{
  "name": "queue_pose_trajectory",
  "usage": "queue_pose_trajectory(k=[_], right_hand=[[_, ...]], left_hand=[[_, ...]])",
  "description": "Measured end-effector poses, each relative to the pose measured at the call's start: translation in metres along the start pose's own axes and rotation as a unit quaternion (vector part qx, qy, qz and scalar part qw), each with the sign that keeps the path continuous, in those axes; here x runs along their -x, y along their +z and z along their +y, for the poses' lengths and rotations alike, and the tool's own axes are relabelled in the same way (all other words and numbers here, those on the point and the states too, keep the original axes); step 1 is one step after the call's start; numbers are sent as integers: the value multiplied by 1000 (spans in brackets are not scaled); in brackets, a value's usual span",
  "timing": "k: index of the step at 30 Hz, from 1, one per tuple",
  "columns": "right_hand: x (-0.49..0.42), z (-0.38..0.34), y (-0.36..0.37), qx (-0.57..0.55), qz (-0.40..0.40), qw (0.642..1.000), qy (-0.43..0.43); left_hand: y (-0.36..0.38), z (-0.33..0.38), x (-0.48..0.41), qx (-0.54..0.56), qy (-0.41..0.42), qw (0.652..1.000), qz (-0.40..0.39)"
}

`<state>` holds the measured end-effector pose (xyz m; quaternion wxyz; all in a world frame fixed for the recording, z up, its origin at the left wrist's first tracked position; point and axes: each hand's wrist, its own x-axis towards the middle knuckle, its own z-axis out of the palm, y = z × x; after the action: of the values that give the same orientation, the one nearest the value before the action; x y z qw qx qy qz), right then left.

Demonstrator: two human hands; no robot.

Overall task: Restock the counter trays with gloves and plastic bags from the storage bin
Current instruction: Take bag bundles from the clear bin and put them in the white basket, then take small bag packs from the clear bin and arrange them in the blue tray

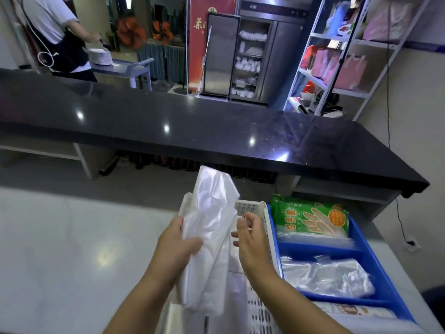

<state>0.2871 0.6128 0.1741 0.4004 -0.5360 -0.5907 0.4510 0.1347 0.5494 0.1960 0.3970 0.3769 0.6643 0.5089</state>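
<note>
Plastic bags (212, 227) stand upright (top tilted away), left hand (178, 247) gripping, right hand (250, 239) released.

Left hand (179, 239), right hand (250, 233): bare; forearms bare, no sleeves visible.

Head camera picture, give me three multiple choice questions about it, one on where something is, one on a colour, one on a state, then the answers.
1. Where does the green glove pack lie?
A. in the far compartment of the divided tray
B. on the black counter
C. on the wire shelf

2. What colour is the divided tray?
A. red
B. blue
C. yellow

3. What is the left hand doing?
A. resting flat on the table
B. gripping a bundle of white plastic bags
C. pulling the glove pack out

Answers: 1 A, the pack sits at the tray's far end. 2 B, its walls and dividers are blue. 3 B, its fingers close round the white plastic bags, while the right hand is open beside them.
</note>
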Motion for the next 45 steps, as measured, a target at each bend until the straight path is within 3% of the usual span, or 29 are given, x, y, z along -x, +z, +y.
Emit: queue_pose_trajectory(k=[2, 6, 9, 12, 15, 17, 24, 30, 33, 37, 45], right_hand=[[-1, 5, -3, 29, 2, 999, 14], [4, 28, -11, 121, -31, 989, 78], [7, 39, -14, 153, -49, 985, 67], [8, 43, -15, 177, -60, 982, 38], [7, 43, -16, 180, -66, 981, 26], [7, 43, -18, 173, -68, 982, 17], [9, 36, -38, 149, -86, 985, -8], [22, 29, -65, 198, -141, 966, -90], [35, 28, -69, 255, -172, 939, -155], [58, 26, -57, 307, -245, 879, -269], [145, -2, -6, 379, -328, 673, -545]], left_hand=[[11, -13, 4, -35, -41, 998, -25], [26, -43, 14, -235, -52, 969, -54], [29, -48, 18, -336, 7, 942, -22], [32, -51, 14, -481, 82, 872, -18], [40, -56, 11, -534, 174, 822, -94], [45, -66, 13, -549, 187, 804, -130], [50, -72, 19, -558, 140, 807, -134], [44, -34, 54, -504, 116, 856, 3], [37, -23, 87, -486, 69, 868, 72], [22, -26, 142, -497, 3, 856, 140], [-26, -49, 268, -526, -111, 802, 259]])
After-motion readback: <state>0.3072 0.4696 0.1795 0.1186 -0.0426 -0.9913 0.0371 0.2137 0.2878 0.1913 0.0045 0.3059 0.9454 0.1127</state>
